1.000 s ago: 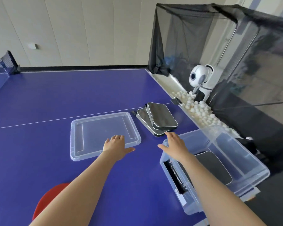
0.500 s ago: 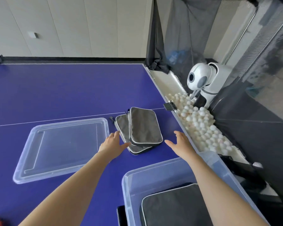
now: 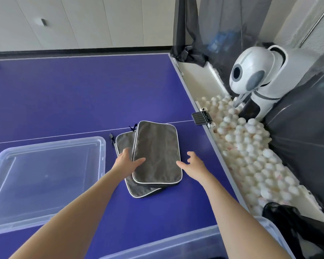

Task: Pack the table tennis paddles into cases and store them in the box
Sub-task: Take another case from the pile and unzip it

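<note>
The left hand [image 3: 128, 162] lies flat and released on the stack. Its thumb rests over the left edge of the top case [image 3: 157, 152] and its fingers on the lower case [image 3: 123, 142]. The right hand [image 3: 194, 164] is spread with fingers loosely bent, grasping nothing, just beside the top case's right edge. I cannot tell whether its thumb touches that edge.

Both cases lie flat on the blue tabletop [image 3: 73, 94], the top one skewed to the right of the lower, with zip pulls at their far ends. They look like light, soft fabric sleeves, probably stiffened by a paddle inside, though no paddle shows. The cloth should grip well, yet the upper case could slide off the lower. Taking both long edges at mid-length, thumbs on top and fingers beneath, seems soundest.

The box [image 3: 166, 243] stands at the near edge, and its lid [image 3: 45, 176] lies left of the cases. White balls [image 3: 251, 165] fill a trough on the right.
</note>
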Demonstrator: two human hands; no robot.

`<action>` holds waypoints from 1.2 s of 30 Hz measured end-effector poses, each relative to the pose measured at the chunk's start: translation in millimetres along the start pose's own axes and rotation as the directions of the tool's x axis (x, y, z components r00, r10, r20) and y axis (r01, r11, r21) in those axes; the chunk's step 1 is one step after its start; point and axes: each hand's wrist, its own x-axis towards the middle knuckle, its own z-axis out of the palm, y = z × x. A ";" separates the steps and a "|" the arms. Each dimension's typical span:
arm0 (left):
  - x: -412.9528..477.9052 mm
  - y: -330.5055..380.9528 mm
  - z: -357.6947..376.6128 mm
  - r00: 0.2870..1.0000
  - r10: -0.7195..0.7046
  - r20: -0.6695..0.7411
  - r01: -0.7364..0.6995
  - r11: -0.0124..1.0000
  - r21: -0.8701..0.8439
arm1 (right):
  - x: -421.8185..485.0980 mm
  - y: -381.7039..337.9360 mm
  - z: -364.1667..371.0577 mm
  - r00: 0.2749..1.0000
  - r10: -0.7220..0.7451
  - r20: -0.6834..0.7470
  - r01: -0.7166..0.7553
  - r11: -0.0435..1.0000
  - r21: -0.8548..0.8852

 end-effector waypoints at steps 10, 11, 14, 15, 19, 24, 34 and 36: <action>35.2 1.5 20.2 0.999 -0.034 -0.033 0.030 0.994 -0.110 | 50.6 -4.7 27.4 0.998 0.055 0.038 -0.062 0.975 0.215; 34.8 2.1 20.4 0.999 -0.038 -0.033 0.034 0.993 -0.114 | 51.1 -5.3 29.3 0.998 0.059 0.021 -0.062 0.970 0.233; 29.4 2.1 20.0 0.998 -0.042 -0.045 0.035 0.989 -0.141 | 46.7 -10.9 30.1 0.998 0.051 -0.031 -0.040 0.957 0.287; 25.5 2.7 18.1 0.998 -0.046 -0.049 0.038 0.986 -0.160 | 43.9 -14.3 28.6 0.998 0.041 -0.045 -0.025 0.951 0.307; 7.7 2.6 2.2 0.997 -0.033 -0.074 0.009 0.955 -0.297 | 21.4 -35.1 20.0 0.992 -0.047 -0.120 0.084 0.942 0.325; -34.2 5.9 -35.3 0.992 0.019 -0.124 -0.085 0.831 -0.549 | -22.8 -66.8 13.9 0.967 -0.157 -0.200 0.221 0.908 0.355; -167.2 -55.1 -169.3 0.980 0.060 -0.192 -0.194 0.532 -0.824 | -160.2 -148.3 70.3 0.867 -0.448 -0.218 0.498 0.775 0.388; -197.1 -80.6 -197.6 0.972 0.065 -0.224 -0.226 0.490 -0.842 | -192.4 -164.9 97.8 0.831 -0.504 -0.235 0.556 0.744 0.370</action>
